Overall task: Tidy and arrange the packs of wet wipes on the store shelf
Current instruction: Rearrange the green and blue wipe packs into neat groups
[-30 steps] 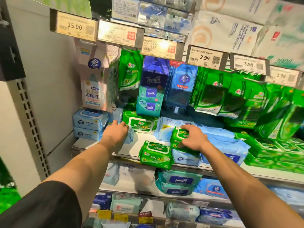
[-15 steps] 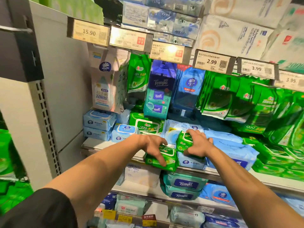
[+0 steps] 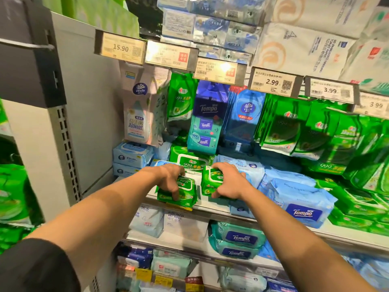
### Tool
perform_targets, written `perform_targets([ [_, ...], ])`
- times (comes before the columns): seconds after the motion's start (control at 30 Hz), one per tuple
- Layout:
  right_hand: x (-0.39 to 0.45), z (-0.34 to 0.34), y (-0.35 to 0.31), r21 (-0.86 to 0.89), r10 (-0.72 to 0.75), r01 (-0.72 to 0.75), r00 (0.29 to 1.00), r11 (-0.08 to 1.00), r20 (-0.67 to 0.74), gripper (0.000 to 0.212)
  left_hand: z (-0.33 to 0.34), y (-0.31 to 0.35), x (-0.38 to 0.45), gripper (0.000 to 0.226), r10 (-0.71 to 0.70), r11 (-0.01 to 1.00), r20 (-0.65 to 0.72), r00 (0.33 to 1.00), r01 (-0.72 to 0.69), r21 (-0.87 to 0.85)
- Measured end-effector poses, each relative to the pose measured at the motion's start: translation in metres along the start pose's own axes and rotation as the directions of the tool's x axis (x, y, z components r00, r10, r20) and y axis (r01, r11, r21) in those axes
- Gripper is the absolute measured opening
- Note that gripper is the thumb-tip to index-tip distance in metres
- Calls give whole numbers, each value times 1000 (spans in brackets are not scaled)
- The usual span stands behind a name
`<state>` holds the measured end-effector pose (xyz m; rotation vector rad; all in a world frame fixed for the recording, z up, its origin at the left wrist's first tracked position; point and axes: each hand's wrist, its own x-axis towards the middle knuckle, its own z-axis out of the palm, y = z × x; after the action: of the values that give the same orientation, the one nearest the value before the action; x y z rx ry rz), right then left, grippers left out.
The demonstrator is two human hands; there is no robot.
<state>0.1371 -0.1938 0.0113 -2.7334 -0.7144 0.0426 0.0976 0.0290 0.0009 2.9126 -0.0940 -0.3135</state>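
Observation:
My left hand grips a green pack of wet wipes that lies at the front edge of the white shelf. Right beside it, my right hand holds a second green pack, lifted and tilted above a small blue pack. Behind both hands lies a larger green 999 pack. A big light-blue Tempo pack lies to the right of my right hand.
Two blue packs are stacked at the shelf's left end against the grey side panel. Green and blue pouches hang above from hooks behind price tags. More green packs fill the right. Lower shelves hold teal Tempo packs.
My left hand has come over from the small blue pack at the left and closed on the green pack at the shelf's front edge. My right hand keeps its green pack.

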Motion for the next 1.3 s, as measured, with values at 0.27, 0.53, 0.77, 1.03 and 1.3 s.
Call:
perform_targets([
  [0.27, 11, 28, -18, -100, 9, 7, 987, 995, 159, 104, 6, -45, -20, 87, -11, 1000, -80, 997, 10, -19],
  [0.53, 10, 39, -12, -59, -12, 24, 982, 998, 191, 100, 15, -42, -20, 85, 26, 996, -135, 991, -37, -76],
  [0.77, 0, 26, 17, -96, -76, 104, 962, 990, 262, 109, 11, -32, -11, 87, 97, 994, -76, 992, -101, -48],
  [1.03, -22, -8, 92, -286, 217, -137, 938, 948, 269, 100, 15, -36, -10, 87, 24, 997, -124, 992, -32, -64],
  [1.3, -23, 7, 100, -188, 176, -136, 960, 973, 218, 106, 31, -50, -16, 94, -6, 1000, -159, 987, 2, -25],
])
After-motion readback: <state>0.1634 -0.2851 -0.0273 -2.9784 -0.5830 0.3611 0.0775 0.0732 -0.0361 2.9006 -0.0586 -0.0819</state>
